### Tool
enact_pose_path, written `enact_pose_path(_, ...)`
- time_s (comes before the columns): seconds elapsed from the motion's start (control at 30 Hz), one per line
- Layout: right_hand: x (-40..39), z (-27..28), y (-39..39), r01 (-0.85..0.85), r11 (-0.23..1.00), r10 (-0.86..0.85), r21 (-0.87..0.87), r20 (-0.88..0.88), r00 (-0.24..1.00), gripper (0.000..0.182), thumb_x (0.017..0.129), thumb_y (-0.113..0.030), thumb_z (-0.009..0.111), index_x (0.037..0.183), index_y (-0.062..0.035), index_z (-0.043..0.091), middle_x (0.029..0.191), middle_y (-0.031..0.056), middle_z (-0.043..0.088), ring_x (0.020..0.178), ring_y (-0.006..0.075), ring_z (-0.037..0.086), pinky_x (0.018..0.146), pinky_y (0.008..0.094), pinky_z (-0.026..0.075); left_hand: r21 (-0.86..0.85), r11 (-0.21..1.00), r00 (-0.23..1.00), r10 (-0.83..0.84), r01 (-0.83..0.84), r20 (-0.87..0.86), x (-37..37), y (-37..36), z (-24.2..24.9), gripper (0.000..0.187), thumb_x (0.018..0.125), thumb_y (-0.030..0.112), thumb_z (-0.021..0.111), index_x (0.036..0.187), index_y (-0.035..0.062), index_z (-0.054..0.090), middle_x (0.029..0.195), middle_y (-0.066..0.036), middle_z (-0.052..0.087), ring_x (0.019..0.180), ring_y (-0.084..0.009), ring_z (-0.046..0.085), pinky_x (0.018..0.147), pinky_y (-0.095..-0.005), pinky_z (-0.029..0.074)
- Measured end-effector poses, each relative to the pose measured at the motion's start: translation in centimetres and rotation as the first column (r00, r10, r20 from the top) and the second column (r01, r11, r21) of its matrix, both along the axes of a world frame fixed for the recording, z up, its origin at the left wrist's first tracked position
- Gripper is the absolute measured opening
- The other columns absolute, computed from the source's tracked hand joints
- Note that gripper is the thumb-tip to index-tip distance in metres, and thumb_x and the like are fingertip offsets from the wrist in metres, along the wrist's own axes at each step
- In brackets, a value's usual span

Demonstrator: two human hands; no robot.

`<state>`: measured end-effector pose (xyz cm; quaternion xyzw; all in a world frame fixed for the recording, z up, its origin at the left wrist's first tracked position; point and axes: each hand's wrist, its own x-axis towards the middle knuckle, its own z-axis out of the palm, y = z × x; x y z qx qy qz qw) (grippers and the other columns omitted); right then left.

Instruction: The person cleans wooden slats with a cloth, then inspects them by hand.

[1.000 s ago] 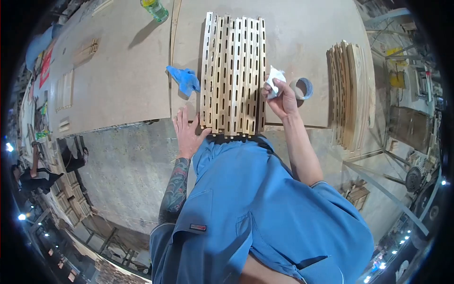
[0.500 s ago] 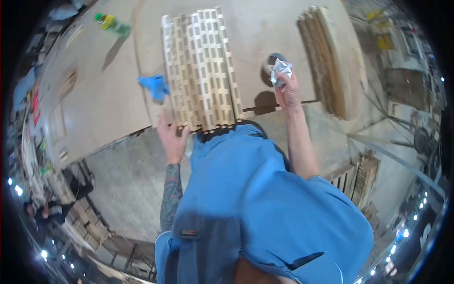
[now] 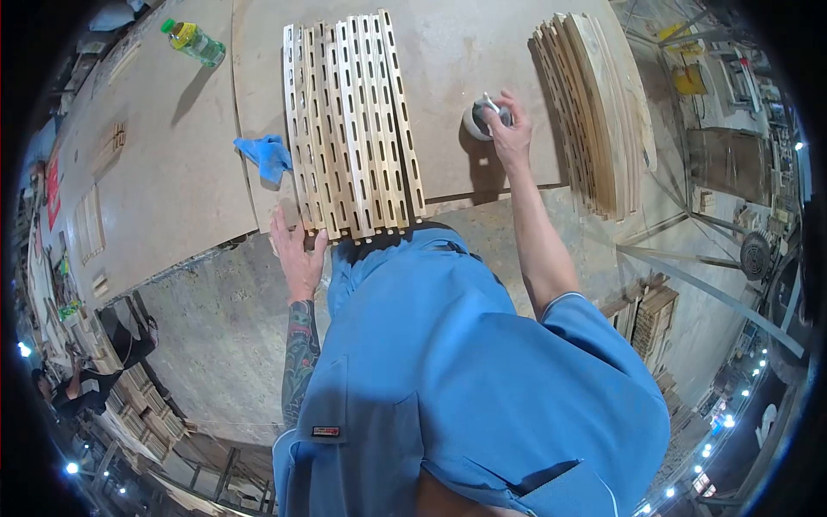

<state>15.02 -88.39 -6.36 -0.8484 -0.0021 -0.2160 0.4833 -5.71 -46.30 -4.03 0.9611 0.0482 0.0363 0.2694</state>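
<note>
Several slotted wooden slats [image 3: 349,129] lie side by side on the worktable [image 3: 439,103], their near ends at its front edge. My left hand [image 3: 297,258] is by the near left corner of the slats, fingers spread and holding nothing. At the right, my right hand [image 3: 512,136] pinches a crumpled white cloth [image 3: 489,101] at the mouth of a small round container [image 3: 472,123]. Most of the cloth is hidden by the fingers and the container. A blue rag [image 3: 267,157] lies just left of the slats.
Another stack of slotted slats [image 3: 594,121] stands at the table's right side. A green-capped bottle [image 3: 196,43] is at the back left. Small wooden pieces [image 3: 90,224] lie on the left. Another person [image 3: 82,383] is at the far lower left.
My right hand has moved slightly left and up, bringing the white cloth down into the container's mouth. My left hand stays near the slat ends. The whole view has shifted a little.
</note>
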Motion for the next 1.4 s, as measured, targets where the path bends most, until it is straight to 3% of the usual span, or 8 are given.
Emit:
enact_pose_path(0.3, -2.1, -0.2, 0.1, 0.111, 0.98, -0.066, 0.166, -0.254, 0.965, 0.042, 0.077, -0.025, 0.083, 0.113, -0.0078, 0.07, 0.129, 0.023, 0.061, 0.128, 0.0355, 0.053, 0.108, 0.0457, 0.041, 0.005, 1.0, 1.0, -0.001, 0.001, -0.021, 0.1, 0.1, 0.2, 0.058, 0.091, 0.043, 0.068, 0.132, 0.0023, 0.062, 0.161, -0.024, 0.026, 0.148, -0.047, 0.021, 0.119, -0.0534, 0.022)
enact_pose_path(0.63, -5.9, 5.5, 1.9, 0.122, 0.914, -0.188, -0.387, -0.137, 0.973, 0.052, 0.077, -0.022, 0.079, 0.125, -0.009, 0.065, 0.136, 0.0254, 0.057, 0.134, 0.0392, 0.048, 0.113, 0.0461, 0.036, -0.14, 0.989, 0.998, -0.038, 0.043, 0.04, 0.8, 4.9, 2.7, 0.048, 0.09, 0.029, 0.072, 0.131, 0.0073, 0.064, 0.141, -0.019, 0.053, 0.132, -0.0382, 0.047, 0.111, -0.0487, 0.037)
enact_pose_path(0.8, -5.6, 11.2, 16.9, -0.223, 0.94, 0.191, -0.26, -0.143, 0.971, 0.048, 0.078, -0.008, 0.073, 0.125, -0.0106, 0.065, 0.136, 0.0166, 0.059, 0.13, 0.0333, 0.053, 0.108, 0.0447, 0.042, -0.282, 0.948, 0.984, 0.17, -0.147, 0.059, 5.6, 8.4, 1.6, 0.038, 0.092, 0.017, 0.068, 0.127, 0.0057, 0.064, 0.121, -0.016, 0.064, 0.106, -0.0285, 0.064, 0.092, -0.0398, 0.051)
enact_pose_path(0.9, -4.1, 12.2, 28.9, -0.599, 0.73, 0.562, -0.328, -0.212, 0.8, 0.055, 0.074, -0.008, 0.076, 0.127, -0.0165, 0.063, 0.138, 0.0143, 0.057, 0.125, 0.0375, 0.054, 0.103, 0.0447, 0.047, -0.58, 0.779, 0.965, 0.257, -0.236, -0.047, 8.3, 8.7, 1.7, 0.035, 0.092, 0.013, 0.065, 0.126, 0.0044, 0.065, 0.114, -0.015, 0.066, 0.089, -0.0216, 0.067, 0.079, -0.0338, 0.054)
enact_pose_path(1.07, 0.7, 6.4, 38.4, -0.729, 0.339, 0.521, -0.595, -0.526, 0.672, 0.05, 0.078, -0.003, 0.067, 0.125, -0.0178, 0.065, 0.124, 0.0143, 0.065, 0.112, 0.0356, 0.063, 0.091, 0.044, 0.053, -0.582, 0.775, 0.967, 0.235, -0.245, -0.094, 7.4, 8.2, 0.9, 0.034, 0.092, 0.013, 0.066, 0.124, 0.004, 0.066, 0.099, -0.011, 0.068, 0.075, -0.0163, 0.064, 0.07, -0.0303, 0.053)
enact_pose_path(1.17, 3.8, 7.0, 38.9, -0.85, 0.436, 0.535, -0.296, -0.674, 0.509, 0.041, 0.081, -0.001, 0.062, 0.119, -0.0133, 0.069, 0.112, 0.0143, 0.071, 0.101, 0.0298, 0.07, 0.087, 0.0405, 0.055, -0.437, 0.899, 0.994, -0.014, -0.035, -0.109, 5.1, 6.6, 1.4, 0.054, 0.084, 0.028, 0.077, 0.131, 0.0054, 0.062, 0.098, -0.013, 0.065, 0.085, -0.0289, 0.063, 0.078, -0.0397, 0.053)
enact_pose_path(1.27, 8.6, 12.9, 36.3, -0.611, 0.791, 0.495, -0.035, -0.551, 0.672, 0.034, 0.084, -0.004, 0.06, 0.114, -0.0143, 0.073, 0.1, 0.0117, 0.074, 0.092, 0.0277, 0.072, 0.084, 0.0418, 0.056, -0.304, 0.947, 0.968, -0.168, 0.106, -0.186, 3.4, 4.1, 3.9, 0.08, 0.077, 0.037, 0.083, 0.144, 0.0083, 0.051, 0.112, -0.015, 0.06, 0.103, -0.0355, 0.058, 0.091, -0.0453, 0.048)
enact_pose_path(1.4, 19.6, 12.5, 30.3, -0.305, 0.743, 0.223, -0.596, -0.209, 0.952, 0.032, 0.095, -0.017, 0.06, 0.127, -0.0209, 0.067, 0.105, 0.0099, 0.073, 0.09, 0.024, 0.071, 0.078, 0.0389, 0.056, -0.343, 0.931, 0.965, -0.196, 0.126, -0.177, 3.5, 2.4, 3.3, 0.106, 0.069, 0.046, 0.086, 0.155, 0.0113, 0.035, 0.128, -0.016, 0.052, 0.116, -0.037, 0.051, 0.1, -0.047, 0.043)
